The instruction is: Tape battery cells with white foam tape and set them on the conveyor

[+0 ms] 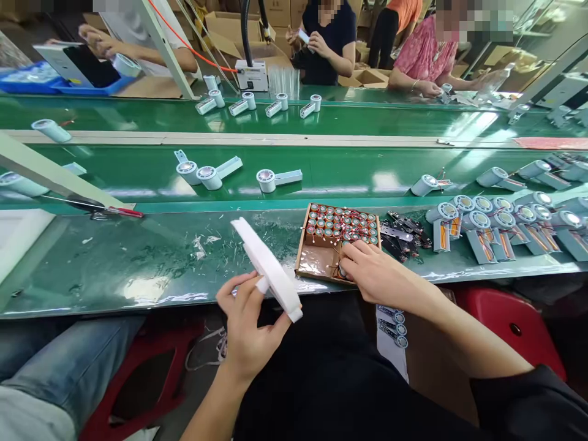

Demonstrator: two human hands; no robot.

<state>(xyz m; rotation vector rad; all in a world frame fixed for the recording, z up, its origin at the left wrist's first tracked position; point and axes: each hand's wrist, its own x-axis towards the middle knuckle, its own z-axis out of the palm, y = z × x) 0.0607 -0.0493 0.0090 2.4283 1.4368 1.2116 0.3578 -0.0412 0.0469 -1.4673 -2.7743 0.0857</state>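
A roll of white tape [271,266], probably foam, is gripped on edge in my left hand [250,324], fingers on one side and thumb at its lower end. My right hand [372,269] reaches into the front right of a shallow cardboard box [301,260]. Its fingers are closed round a small cylinder, seemingly a battery cell [342,271], mostly hidden by them. Rows of wired battery cells [328,223] with red leads stand upright in the back of that box. Right beside the box lies a pile of dark narrow strips [404,236], some touching its edge.
Light-blue handheld fan housings [491,220] crowd the bench at right. More housings [266,180] lie on the green conveyor [344,165]. A red-handled tool [126,212] rests by a slanted post at left. Co-workers sit across, a red stool [514,318] stands right.
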